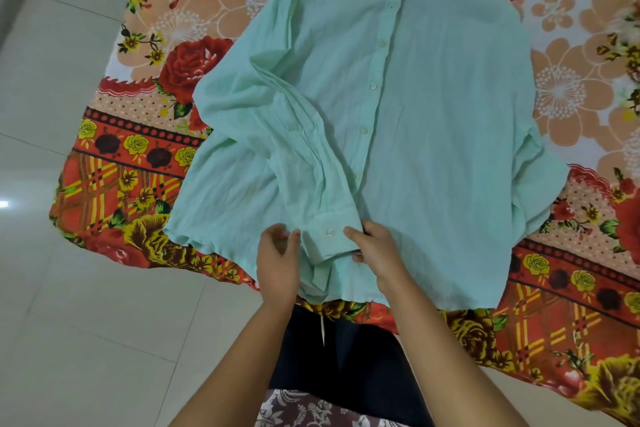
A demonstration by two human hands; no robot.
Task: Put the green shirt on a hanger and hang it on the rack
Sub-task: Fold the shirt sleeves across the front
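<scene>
Your L hand point(277, 255), R hand point(375, 250) at green shirt point(415, 114) cuff point(327, 236)
R fingers pinch it; L fingers curled, can't tell if gripping

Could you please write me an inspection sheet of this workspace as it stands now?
Surface: floral bedsheet, bearing the shirt.
Job's things: green shirt lying spread out, button placket up, one sleeve folded across its front; hanger and rack not seen.
Clutter: nothing seen.
Hands: right hand pinches the sleeve cuff; left hand is curled at the cuff's other edge, grip unclear.
Cables: nothing seen.
Surroundings: tiled floor beside the sheet; the person's dark clothing at the near edge.
</scene>
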